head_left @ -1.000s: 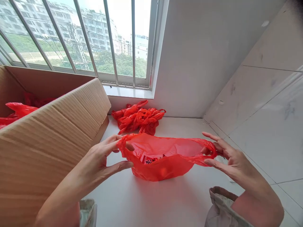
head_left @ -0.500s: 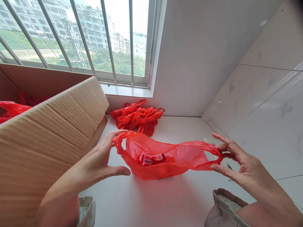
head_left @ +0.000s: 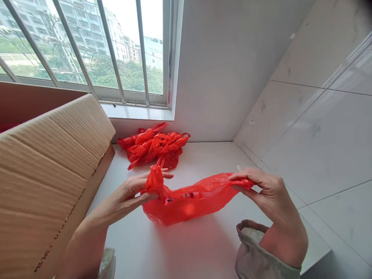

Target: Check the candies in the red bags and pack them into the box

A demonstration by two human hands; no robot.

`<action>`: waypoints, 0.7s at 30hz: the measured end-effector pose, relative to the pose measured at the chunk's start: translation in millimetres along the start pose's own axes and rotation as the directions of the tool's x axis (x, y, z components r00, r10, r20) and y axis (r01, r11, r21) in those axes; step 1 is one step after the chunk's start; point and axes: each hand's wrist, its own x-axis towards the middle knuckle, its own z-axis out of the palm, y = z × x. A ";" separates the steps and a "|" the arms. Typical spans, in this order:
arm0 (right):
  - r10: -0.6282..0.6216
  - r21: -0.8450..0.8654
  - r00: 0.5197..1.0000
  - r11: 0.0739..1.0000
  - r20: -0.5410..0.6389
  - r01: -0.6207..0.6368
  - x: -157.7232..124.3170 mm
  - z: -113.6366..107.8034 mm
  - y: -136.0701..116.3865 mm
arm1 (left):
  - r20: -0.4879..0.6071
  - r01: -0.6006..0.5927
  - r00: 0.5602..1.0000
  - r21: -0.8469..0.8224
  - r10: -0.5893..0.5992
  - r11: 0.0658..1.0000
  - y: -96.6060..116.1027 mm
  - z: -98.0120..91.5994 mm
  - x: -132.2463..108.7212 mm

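Note:
A thin red plastic bag (head_left: 186, 203) lies stretched between my hands on the white floor, with a small red packet showing through its middle. My left hand (head_left: 135, 190) pinches the bag's left handle, which sticks up above my fingers. My right hand (head_left: 263, 190) is closed on the right handle, gathering it flat. The bag's mouth is pulled nearly shut.
A large open cardboard box (head_left: 49, 170) stands at the left, its flap leaning toward me. A pile of tied red bags (head_left: 154, 145) lies by the wall under the barred window (head_left: 87, 50). A tiled wall (head_left: 319, 116) runs along the right.
The bag's mouth, held wide open before, is now drawn closed. Both hands went from spread fingers inside the handles to pinching them. The view shifted to the right.

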 end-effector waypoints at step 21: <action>0.299 0.220 0.867 0.949 -0.398 -0.226 33.4 47.1 27.0 | -0.376 -0.040 0.855 -0.735 -0.357 0.677 18.7 42.2 14.9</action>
